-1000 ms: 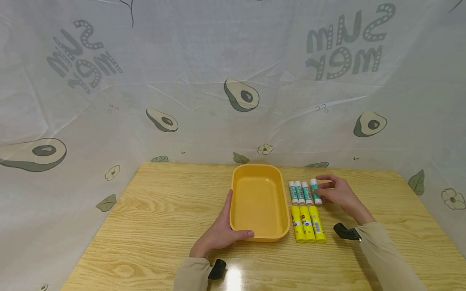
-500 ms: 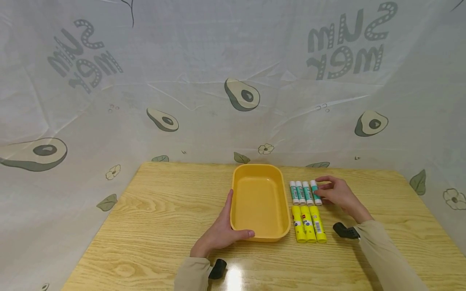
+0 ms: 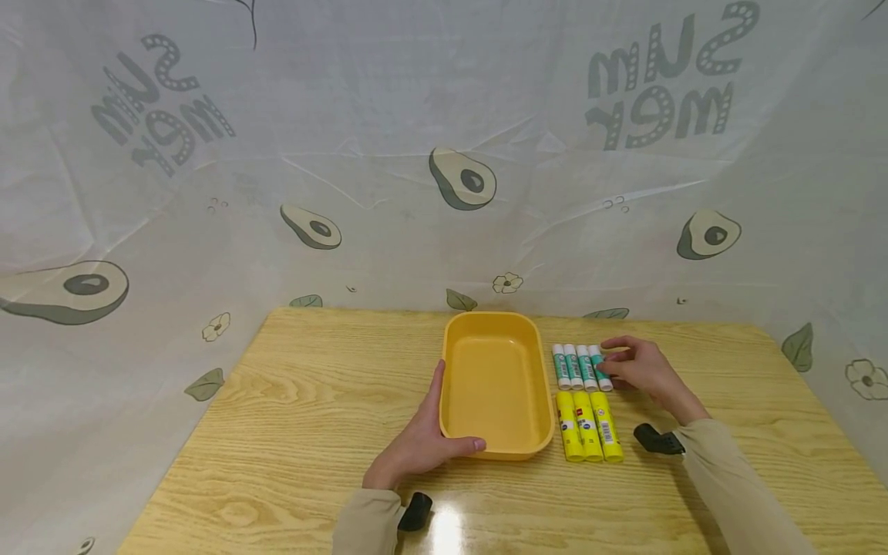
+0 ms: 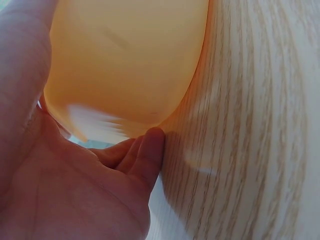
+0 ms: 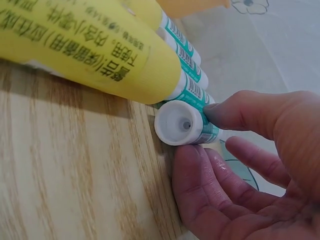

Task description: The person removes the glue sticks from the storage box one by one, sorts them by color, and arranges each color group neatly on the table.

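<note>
A yellow-orange plastic tray (image 3: 494,385) lies on the table, and my left hand (image 3: 422,439) grips its near left corner. The thumb is over the near rim while the fingers lie along the left wall. To the tray's right, several white-and-teal glue sticks (image 3: 573,367) lie side by side in a row. My right hand (image 3: 645,371) holds the rightmost glue stick (image 5: 180,124) between thumb and fingers, its hollow white end facing the right wrist camera. That stick lies right beside its neighbour, slightly slanted.
Three larger yellow glue sticks (image 3: 588,428) lie side by side just nearer than the teal row. Behind the wooden table (image 3: 333,385) hangs a pale curtain (image 3: 375,154) printed with avocados and lettering.
My right hand has slid the rightmost teal glue stick left, closing the gap to the row. The left hand and tray have stayed in place.
</note>
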`<state>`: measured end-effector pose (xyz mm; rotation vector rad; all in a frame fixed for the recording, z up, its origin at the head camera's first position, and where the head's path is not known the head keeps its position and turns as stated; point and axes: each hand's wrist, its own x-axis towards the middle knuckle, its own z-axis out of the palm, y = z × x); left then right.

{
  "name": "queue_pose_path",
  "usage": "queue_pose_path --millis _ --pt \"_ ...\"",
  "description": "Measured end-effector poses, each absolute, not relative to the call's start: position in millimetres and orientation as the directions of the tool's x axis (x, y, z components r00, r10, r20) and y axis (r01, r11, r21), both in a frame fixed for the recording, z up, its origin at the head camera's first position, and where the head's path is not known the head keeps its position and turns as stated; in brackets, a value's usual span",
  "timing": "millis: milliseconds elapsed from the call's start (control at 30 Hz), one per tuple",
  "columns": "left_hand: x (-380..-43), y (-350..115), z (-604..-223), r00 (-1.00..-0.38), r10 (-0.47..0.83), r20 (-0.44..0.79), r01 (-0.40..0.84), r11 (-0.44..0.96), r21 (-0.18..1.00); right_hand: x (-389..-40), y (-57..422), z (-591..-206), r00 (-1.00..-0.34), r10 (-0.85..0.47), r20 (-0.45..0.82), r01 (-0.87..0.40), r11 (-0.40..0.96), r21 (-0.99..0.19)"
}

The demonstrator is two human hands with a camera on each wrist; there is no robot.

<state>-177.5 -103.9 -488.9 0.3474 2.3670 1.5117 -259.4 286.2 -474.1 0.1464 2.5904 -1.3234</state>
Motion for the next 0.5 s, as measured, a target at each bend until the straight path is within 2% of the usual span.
queue_pose_path --millis 500 --pt "-178.3 -104.0 -489.1 -0.920 0.371 -0.126 0.040 0.409 0.912 -253.2 286.1 -472.1 -0.972 -0.026 -0.233 0.176 0.580 -0.796"
